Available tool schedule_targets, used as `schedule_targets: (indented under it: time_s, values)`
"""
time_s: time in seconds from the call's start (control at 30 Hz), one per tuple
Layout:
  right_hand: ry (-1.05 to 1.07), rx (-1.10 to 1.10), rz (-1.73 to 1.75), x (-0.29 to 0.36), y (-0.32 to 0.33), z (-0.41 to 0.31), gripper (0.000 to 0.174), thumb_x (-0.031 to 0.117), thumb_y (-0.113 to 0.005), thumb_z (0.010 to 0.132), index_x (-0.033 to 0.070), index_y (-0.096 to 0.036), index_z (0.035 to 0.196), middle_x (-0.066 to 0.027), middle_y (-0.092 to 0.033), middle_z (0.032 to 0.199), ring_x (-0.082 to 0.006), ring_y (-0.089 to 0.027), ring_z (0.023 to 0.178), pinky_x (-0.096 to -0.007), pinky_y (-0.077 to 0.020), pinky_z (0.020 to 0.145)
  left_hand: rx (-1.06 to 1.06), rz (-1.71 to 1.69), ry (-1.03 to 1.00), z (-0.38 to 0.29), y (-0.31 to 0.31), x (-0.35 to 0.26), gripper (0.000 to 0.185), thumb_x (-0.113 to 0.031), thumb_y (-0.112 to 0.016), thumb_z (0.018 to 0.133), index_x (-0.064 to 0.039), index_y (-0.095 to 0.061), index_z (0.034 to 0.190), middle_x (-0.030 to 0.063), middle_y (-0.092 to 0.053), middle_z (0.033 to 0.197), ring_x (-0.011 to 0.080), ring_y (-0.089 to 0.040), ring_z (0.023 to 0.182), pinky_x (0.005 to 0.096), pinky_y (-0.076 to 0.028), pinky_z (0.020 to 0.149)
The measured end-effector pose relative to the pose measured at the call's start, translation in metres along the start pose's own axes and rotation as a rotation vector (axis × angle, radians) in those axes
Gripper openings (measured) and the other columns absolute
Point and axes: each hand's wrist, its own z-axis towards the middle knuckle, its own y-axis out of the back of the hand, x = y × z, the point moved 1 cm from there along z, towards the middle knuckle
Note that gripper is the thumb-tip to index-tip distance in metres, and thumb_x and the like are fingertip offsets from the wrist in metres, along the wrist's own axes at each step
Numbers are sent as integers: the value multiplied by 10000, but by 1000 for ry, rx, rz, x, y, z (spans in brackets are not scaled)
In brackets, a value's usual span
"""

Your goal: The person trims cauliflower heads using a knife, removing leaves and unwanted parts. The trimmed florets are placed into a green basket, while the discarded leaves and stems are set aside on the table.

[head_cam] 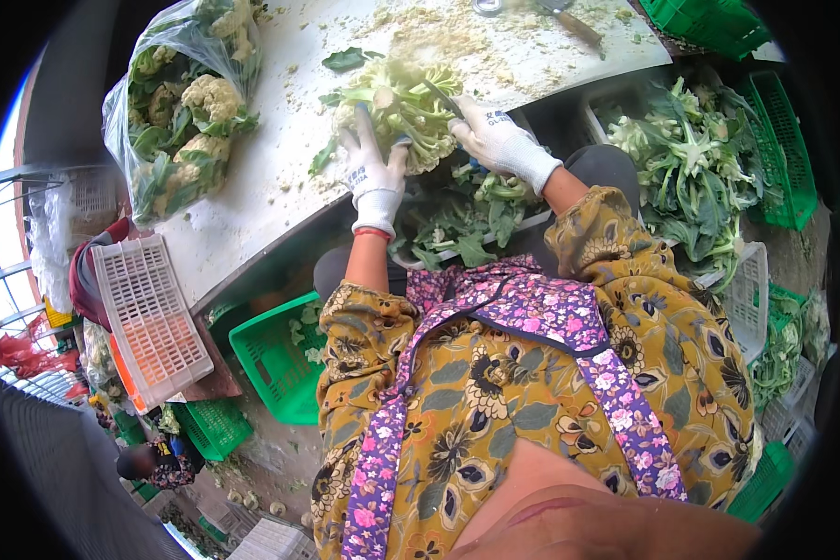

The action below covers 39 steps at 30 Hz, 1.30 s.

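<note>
A trimmed cauliflower head (399, 105) lies stem side up at the near edge of the white table (252, 203). My left hand (374, 157), in a white knit glove, rests on it with fingers spread over its left and near side. My right hand (493, 133), gloved too, is shut on a knife (442, 96); its blade reaches to the head's right side, and the handle is hidden in my palm. A loose green leaf (350, 59) lies just beyond the head. Below the table edge, leaf trimmings (469, 224) fill a crate between my knees.
A clear plastic bag of cauliflowers (189, 119) stands at the left. A wooden-handled tool (577, 31) lies among crumbs at the far right. Heaped leaves (693, 161) sit in a crate on the right. Green crates (280, 357) stand on the floor; another person (161, 462) is at the lower left.
</note>
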Motion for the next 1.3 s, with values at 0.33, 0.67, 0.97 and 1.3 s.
schedule_targets:
  time_s: [0.33, 0.67, 0.97, 1.3]
  values:
    - [-396, 416, -13, 14, 23, 39, 376, 273, -475, 938, -35, -544, 1142, -271, -675, 958, -354, -696, 832, -407, -541, 720, 27, 51, -18, 9, -7, -4, 864, -189, -681, 835, -171, -238, 1577, 390, -193, 1546, 517, -320, 1406, 466, -327, 1141]
    - [-548, 49, 222, -13, 28, 54, 765, 341, -697, 825, 105, -374, 1477, -211, -683, 1040, -311, -685, 782, -419, -555, 649, -127, -78, -239, -23, 21, -51, 767, -154, -703, 826, -89, -373, 1516, 327, -309, 1531, 499, -384, 1368, 496, -342, 1123]
    - [165, -39, 193, 35, 52, 16, 565, 116, -656, 838, 60, -485, 1374, -210, -661, 1156, -334, -655, 1087, -379, -522, 947, 330, -1673, 423, -37, 29, -48, 553, -276, -492, 1050, -80, -290, 1527, 187, -474, 1438, 341, -593, 1189, 457, -494, 1032]
    - [790, -347, -234, 99, 34, -14, 505, 185, -652, 927, 88, -505, 1401, -148, -684, 987, -307, -700, 805, -378, -571, 673, 162, -1724, 394, -58, 67, -51, 361, -113, -602, 990, -68, -493, 1331, 85, -644, 1191, 260, -695, 981, 304, -584, 774]
